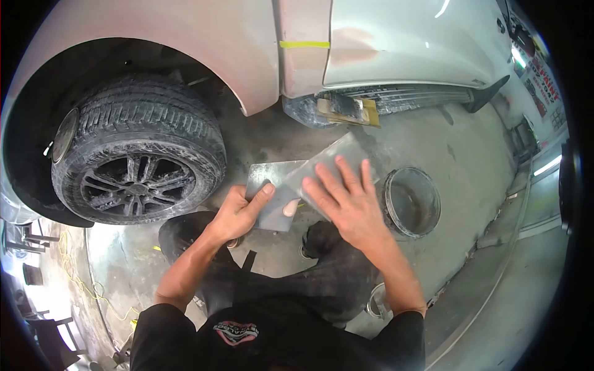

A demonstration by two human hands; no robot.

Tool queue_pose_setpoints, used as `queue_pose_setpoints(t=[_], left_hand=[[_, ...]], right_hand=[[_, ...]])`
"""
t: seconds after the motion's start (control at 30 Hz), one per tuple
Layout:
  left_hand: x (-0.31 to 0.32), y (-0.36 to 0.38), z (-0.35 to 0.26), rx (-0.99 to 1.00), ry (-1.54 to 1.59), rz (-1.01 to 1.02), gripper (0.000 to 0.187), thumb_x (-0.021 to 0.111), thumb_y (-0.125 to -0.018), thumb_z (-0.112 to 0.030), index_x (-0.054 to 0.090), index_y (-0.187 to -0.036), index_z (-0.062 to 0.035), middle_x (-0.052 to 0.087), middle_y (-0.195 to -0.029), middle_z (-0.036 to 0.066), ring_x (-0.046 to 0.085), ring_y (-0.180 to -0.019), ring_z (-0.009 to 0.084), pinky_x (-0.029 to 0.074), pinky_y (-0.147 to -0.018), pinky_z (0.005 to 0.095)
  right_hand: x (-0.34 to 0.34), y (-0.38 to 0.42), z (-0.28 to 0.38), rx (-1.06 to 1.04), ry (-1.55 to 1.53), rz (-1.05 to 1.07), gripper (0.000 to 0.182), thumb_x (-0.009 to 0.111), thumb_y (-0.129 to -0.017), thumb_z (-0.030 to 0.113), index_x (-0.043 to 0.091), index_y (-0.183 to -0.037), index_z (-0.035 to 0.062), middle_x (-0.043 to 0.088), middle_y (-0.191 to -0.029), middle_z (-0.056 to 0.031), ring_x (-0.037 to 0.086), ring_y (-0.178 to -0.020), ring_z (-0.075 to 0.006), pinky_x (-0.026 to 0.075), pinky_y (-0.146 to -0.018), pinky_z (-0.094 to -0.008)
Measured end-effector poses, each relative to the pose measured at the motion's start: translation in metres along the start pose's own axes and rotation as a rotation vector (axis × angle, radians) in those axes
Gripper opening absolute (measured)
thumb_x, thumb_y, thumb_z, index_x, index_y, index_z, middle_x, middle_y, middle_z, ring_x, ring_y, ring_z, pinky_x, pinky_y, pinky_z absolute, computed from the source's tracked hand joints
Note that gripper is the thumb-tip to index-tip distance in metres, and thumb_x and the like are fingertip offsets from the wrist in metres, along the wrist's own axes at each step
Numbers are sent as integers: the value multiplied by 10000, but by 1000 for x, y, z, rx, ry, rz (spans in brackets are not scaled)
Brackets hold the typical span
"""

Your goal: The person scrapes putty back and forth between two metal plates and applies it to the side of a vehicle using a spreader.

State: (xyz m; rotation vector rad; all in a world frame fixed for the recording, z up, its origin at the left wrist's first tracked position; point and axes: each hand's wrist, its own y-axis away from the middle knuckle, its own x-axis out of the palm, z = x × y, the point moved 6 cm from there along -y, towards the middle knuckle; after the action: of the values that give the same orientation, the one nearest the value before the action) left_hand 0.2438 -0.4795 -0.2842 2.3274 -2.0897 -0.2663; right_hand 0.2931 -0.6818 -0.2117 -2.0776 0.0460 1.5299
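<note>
Two bare hands: left [240, 212] clamped on one flat grey metal plate [271, 216], right [349, 204] spread over one translucent rectangular sheet [334, 162], partly overlapping the plate, above the floor [476, 179].

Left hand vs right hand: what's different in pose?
Left hand pinches the side of the grey plate, thumb on top; right hand has its fingers spread over the pale sheet. Left hand's thumb shows on its plate's face; right hand shows four fingers on its sheet. Shared: both bare, backs up.
</note>
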Motion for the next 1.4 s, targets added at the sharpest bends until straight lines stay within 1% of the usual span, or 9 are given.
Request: queue_pose_setpoints(t=[0.3, 0.37, 0.43, 0.63, 0.83, 0.9, 1.0, 1.3, 1.4], left_hand=[[-37, -31, 39, 89, 107, -407, 494, 551, -1027, -363, 579, -662, -32, 456, -613, -88, 379, -610, 29, 316, -510, 264], [-58, -38, 38, 74, 291, -467, 440, 558, -1020, -376, 604, -757, -26, 533, -698, -45, 442, -642, 47, 375, -549, 269], [-73, -42, 19, 12, 615, -609, 429, 602, -997, -357, 569, -1220, 9, 642, -1127, 101, 632, -920, 164, 523, -821, 316], [-54, -63, -2, -61, 1061, -269, 445, 596, -999, -277, 504, -1324, 13, 625, -1200, 136, 646, -1054, 256, 548, -884, 410], [-62, -70, 41, -9, 988, -217, 392, 583, -1006, -231, 508, -1329, -21, 631, -1211, 100, 651, -1062, 241, 550, -913, 427], [-75, -65, 28, 71, 1022, -288, 341, 576, -1010, -232, 554, -1282, -29, 638, -1200, 82, 645, -1087, 228, 542, -923, 408], [-90, -59, 22, 170, 906, -495, 309, 597, -1006, -266, 596, -1213, -37, 638, -1137, 45, 631, -1001, 170, 521, -866, 349], [-100, -49, 6, 288, 508, -754, 326, 561, -1033, -265, 628, -802, -46, 582, -781, -70, 462, -717, 17, 357, -629, 215], [-100, -49, 9, 273, 508, -746, 318, 559, -1035, -245, 628, -806, -35, 585, -783, -64, 466, -717, 17, 361, -625, 214]], right_hand=[[67, -13, 66, -106, -316, -27, 404, 601, -829, 178, 610, -1233, 185, 564, -1281, -69, 520, -1201, -342, 400, -1014, -591], [74, -17, 61, -56, -407, 29, 380, 617, -809, 130, 634, -1187, 167, 595, -1250, -69, 550, -1178, -330, 421, -1004, -542], [83, -19, 49, 51, -605, 115, 438, 603, -783, 16, 663, -1198, 142, 629, -1226, -77, 578, -1145, -338, 432, -1021, -464], [22, -62, 20, 315, -902, -431, 598, 498, -832, -86, 535, -1399, 102, 554, -1335, -176, 521, -1257, -355, 438, -1044, -411], [93, -58, 27, 276, -488, 44, 639, 589, -820, -44, 482, -1433, 100, 484, -1394, -183, 512, -1261, -381, 455, -1023, -425], [103, -52, 23, 184, -282, 203, 642, 602, -796, -49, 510, -1410, 113, 517, -1357, -176, 525, -1252, -369, 468, -1002, -442], [93, -45, 7, 448, -408, -64, 591, 631, -778, -25, 560, -1352, 100, 552, -1323, -172, 549, -1228, -374, 468, -990, -509], [82, -92, 47, 195, -127, -275, 425, 669, -848, 122, 638, -1272, 117, 558, -1357, -164, 548, -1223, -421, 410, -997, -641], [86, -100, 47, 181, -112, -274, 432, 660, -850, 135, 635, -1281, 124, 559, -1356, -160, 540, -1232, -422, 396, -1007, -645]])
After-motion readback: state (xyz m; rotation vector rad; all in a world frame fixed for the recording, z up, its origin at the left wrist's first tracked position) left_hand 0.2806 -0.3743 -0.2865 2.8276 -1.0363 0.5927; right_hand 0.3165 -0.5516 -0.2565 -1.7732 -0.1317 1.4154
